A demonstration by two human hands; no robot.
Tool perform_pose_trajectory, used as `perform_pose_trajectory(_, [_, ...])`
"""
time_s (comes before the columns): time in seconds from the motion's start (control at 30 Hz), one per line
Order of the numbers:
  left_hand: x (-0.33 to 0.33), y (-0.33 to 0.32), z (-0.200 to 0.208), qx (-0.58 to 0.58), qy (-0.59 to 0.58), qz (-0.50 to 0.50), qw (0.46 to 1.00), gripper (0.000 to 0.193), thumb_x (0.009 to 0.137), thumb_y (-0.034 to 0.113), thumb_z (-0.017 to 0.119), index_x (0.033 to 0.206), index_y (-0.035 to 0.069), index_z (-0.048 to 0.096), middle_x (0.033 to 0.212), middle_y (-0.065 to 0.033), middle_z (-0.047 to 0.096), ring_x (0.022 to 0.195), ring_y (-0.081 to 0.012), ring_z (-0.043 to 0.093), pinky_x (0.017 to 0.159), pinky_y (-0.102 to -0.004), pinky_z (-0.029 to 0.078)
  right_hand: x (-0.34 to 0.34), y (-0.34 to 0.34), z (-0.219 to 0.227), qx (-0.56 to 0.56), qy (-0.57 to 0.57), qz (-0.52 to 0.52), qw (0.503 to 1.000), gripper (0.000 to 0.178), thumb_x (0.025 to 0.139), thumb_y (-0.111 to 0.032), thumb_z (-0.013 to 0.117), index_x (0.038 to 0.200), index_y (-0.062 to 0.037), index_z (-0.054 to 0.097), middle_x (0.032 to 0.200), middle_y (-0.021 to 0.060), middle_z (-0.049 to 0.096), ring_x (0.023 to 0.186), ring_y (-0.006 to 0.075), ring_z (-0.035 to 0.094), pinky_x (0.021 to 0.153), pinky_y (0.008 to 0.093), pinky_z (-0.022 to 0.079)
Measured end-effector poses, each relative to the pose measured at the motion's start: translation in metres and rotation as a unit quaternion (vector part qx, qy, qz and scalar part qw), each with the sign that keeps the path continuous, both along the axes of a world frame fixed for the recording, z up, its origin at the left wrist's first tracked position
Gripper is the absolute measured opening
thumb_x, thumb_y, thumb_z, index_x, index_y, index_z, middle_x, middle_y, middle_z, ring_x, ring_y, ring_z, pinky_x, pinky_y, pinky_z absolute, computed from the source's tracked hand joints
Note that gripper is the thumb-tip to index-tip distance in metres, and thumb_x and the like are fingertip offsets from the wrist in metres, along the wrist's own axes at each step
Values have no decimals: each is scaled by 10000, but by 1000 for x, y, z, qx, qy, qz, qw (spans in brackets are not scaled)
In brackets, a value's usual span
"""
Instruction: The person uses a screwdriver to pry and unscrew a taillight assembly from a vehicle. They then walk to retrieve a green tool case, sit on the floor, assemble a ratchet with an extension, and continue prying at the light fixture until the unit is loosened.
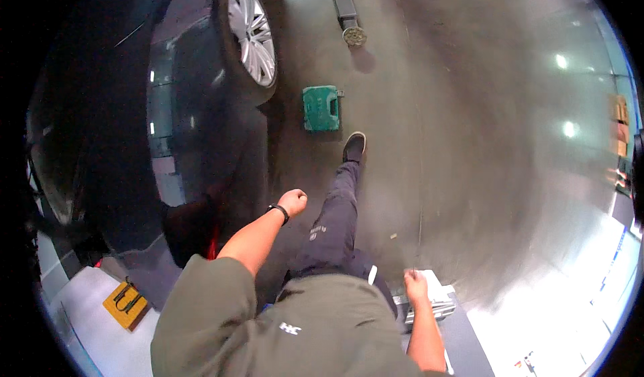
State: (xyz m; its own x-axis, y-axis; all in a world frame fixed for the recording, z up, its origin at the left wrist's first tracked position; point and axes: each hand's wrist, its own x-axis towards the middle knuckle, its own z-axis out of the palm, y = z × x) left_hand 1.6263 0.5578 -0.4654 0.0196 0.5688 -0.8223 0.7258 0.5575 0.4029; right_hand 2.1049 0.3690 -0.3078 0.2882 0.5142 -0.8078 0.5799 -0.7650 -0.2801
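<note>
My left hand [293, 203] is held out in front of my body, its fingers curled closed; nothing shows in it. A dark band circles that wrist. My right hand [416, 287] hangs low at my right side, fingers curled in and slightly blurred; whether they hold anything is hidden. Just beside it, lower in the view, is a grey and white case-like object [439, 303]. Ahead on the floor lies a green plastic tool case [320, 109] with a handle slot on its right side. Neither hand touches it. My dark shoe [354, 147] is stretched forward just short of the case.
A dark car [201, 109] with a silver-spoked wheel [252, 35] stands along my left. A lift arm [343, 1] with a round pad [354, 37] reaches in from the far side. At lower left, a yellow block [126, 304] sits on a pale surface. Grey floor [483, 155] stretches right.
</note>
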Motion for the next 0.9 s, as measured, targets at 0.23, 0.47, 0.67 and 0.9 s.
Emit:
perform_pose_trajectory(0.23, [76, 219, -170, 9, 17, -83, 996, 292, 925, 229, 554, 1079, 45, 721, 1122, -226, 719, 1114, -403, 661, 970, -486, 520, 36, 49, -19, -145, 37, -305, 940, 231, 999, -235, 630, 1077, -24, 684, 730, 19, 602, 584, 124, 521, 554, 301, 461])
perform_pose_trajectory(0.47, [113, 349, -384, 77, 79, 20, 994, 553, 884, 310, 554, 1247, -107, 572, 1245, -353, 630, 1177, -483, 615, 1040, -517, 493, 44, 83, -22, -366, -8, -333, 869, 187, 1030, -161, 593, 1149, -40, 671, 702, 14, 574, 570, 126, 519, 544, 297, 483])
perform_pose_trajectory(0.67, [125, 401, -482, -33, 131, 208, 969, 659, 881, 316, 600, 1337, -141, 470, 1324, -389, 574, 1243, -497, 585, 1078, -511, 469, 59, 131, -21, -418, -18, -289, 861, 312, 1046, -404, 548, 997, -115, 654, 683, -9, 510, 602, 139, 478, 534, 350, 409])
perform_pose_trajectory(0.9, [127, 391, -489, -62, 135, 239, 959, 562, 897, 299, 572, 1284, -109, 589, 1306, -375, 601, 1238, -497, 587, 1090, -499, 460, 83, 193, -25, -407, -52, -319, 854, 261, 1051, -291, 543, 1114, -71, 670, 695, -5, 540, 593, 122, 498, 543, 318, 439])
